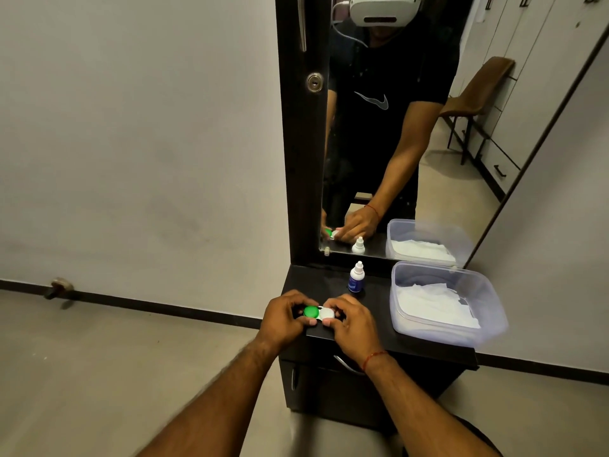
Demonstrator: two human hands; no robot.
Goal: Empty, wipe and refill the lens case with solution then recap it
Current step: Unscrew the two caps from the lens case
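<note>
Both hands gripped the contact lens case (319,313) on the dark dresser top (379,311) — left hand (286,319) pinching the green cap (311,312), right hand (352,328) the white cap (327,314).

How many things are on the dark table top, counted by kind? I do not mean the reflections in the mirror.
Lens case, held by left hand and right hand: 1
Solution bottle: 1
Plastic tub: 1
Tissue pile in the tub: 1
Total: 4
</note>
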